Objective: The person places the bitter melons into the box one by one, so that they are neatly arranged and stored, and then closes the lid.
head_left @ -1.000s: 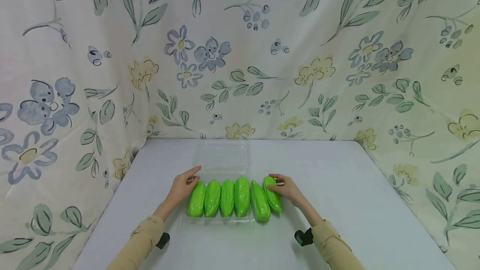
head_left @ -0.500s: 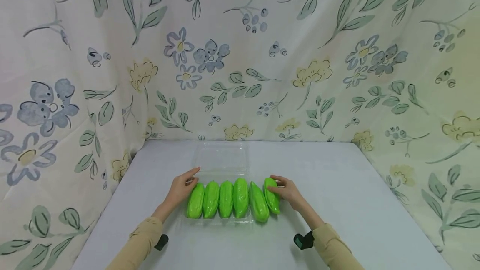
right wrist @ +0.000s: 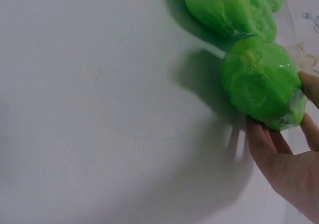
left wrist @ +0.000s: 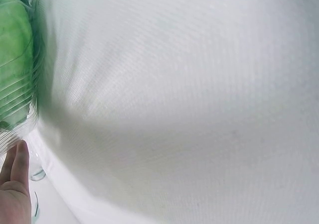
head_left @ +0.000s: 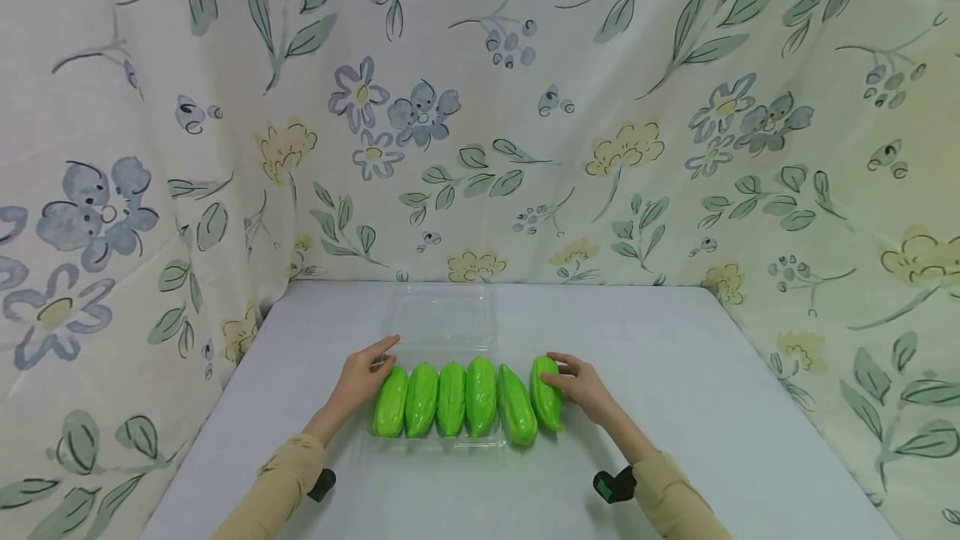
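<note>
My left hand (head_left: pixel 365 369) rests at the far left corner of a clear plastic clamshell box (head_left: pixel 472 444). In the left wrist view its fingers (left wrist: pixel 20 164) are straight, with the tips against the ribbed box wall. Several long green vegetables like bitter melons, in shiny wrap, lie side by side in the box; the leftmost vegetable (head_left: pixel 391 403) is beside that hand. Another green vegetable (head_left: pixel 517 407) lies at the box's right edge. My right hand (head_left: pixel 581 386) grips one more green vegetable (right wrist: pixel 261 82) between thumb and fingers, just right of it.
The box's clear lid (head_left: pixel 442 315) lies folded back toward the far table edge. All stands on a white table (head_left: pixel 660 390). A floral cloth (head_left: pixel 480 107) hangs behind and along both sides. Dark wrist-worn devices (head_left: pixel 615 486) sit under the sleeves.
My right hand has shifted slightly right with its green vegetable, which now stands more apart from its neighbour and lies straighter. The left hand stays at the box corner.
</note>
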`<state>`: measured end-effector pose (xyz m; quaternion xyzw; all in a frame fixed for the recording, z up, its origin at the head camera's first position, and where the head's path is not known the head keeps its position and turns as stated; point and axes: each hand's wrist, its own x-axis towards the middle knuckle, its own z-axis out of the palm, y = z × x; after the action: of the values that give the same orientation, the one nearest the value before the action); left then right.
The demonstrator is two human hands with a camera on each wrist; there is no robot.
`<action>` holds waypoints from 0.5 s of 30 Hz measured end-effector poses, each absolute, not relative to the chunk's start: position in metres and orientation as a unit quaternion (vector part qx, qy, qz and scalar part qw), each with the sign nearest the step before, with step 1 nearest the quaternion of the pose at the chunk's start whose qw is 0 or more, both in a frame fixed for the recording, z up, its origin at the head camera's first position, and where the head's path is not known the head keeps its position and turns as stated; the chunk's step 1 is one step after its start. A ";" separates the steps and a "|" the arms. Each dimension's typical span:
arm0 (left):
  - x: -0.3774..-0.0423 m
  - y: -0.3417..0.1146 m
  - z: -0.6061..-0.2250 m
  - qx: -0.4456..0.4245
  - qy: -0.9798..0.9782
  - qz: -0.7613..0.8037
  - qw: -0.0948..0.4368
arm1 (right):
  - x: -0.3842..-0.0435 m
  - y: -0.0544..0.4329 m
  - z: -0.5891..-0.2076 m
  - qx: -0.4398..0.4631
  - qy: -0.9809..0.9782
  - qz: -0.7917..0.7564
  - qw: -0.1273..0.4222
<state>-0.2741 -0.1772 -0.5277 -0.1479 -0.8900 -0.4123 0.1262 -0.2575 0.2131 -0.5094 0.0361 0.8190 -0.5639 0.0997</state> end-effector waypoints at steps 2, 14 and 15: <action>-0.274 -0.177 -0.527 -0.146 -0.891 -0.413 0.121 | -0.259 0.216 -0.509 0.033 0.817 -0.566 0.100; -0.272 -0.177 -0.524 -0.140 -0.894 -0.412 0.110 | -0.267 0.226 -0.494 0.027 0.795 -0.596 0.111; -0.272 -0.177 -0.524 -0.140 -0.893 -0.413 0.111 | -0.268 0.226 -0.493 0.029 0.792 -0.600 0.112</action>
<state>-0.2721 -0.1770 -0.5244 -0.1400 -0.8931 -0.4129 0.1111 -0.2680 0.2260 -0.4925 0.0288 0.7916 -0.6001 0.1115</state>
